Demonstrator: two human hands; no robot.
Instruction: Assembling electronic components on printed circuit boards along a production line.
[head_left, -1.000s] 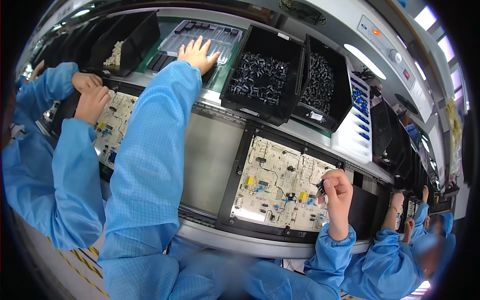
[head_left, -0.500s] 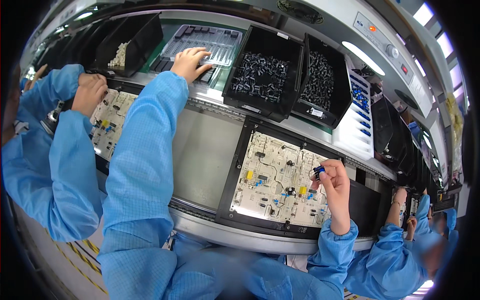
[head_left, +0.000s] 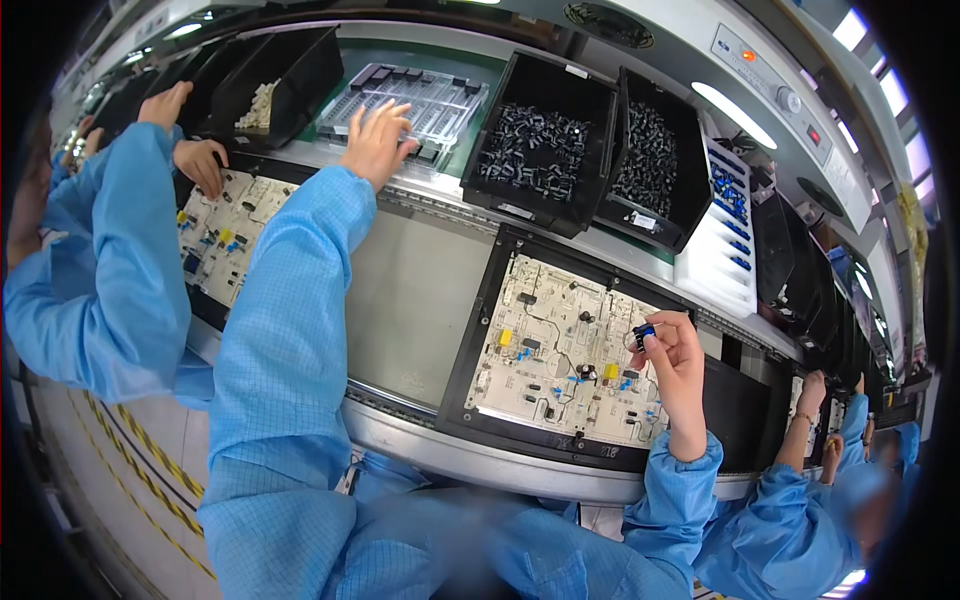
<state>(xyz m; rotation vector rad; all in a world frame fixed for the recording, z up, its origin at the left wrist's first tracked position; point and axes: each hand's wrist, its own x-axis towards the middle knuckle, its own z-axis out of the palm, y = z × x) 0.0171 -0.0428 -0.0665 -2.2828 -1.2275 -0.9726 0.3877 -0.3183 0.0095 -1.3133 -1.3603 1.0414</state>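
Stretched out at the far left of my station, my left hand [head_left: 376,146] has its fingers apart over the near edge of a clear plastic tray [head_left: 430,100] of dark block-shaped parts. Nothing shows in its fingers. My right hand [head_left: 678,362] pinches a small blue-and-black electronic component [head_left: 642,337] with thin pins; the fingers hide part of it. Just below that hand lies a pale circuit board [head_left: 560,350] in a black frame [head_left: 462,385], fitted with yellow, blue and black parts.
Beyond the rail stand two black bins [head_left: 540,130] of small dark cylindrical parts and a white foam block [head_left: 715,270] with blue components. A co-worker's hand [head_left: 200,165] touches another board [head_left: 240,215] at left. More co-workers' arms [head_left: 800,430] are at right.
My left hand has drawn back slightly from the tray, its fingers spreading. The right hand keeps its pinch on the component. A co-worker's hand at left has lifted toward the bins.
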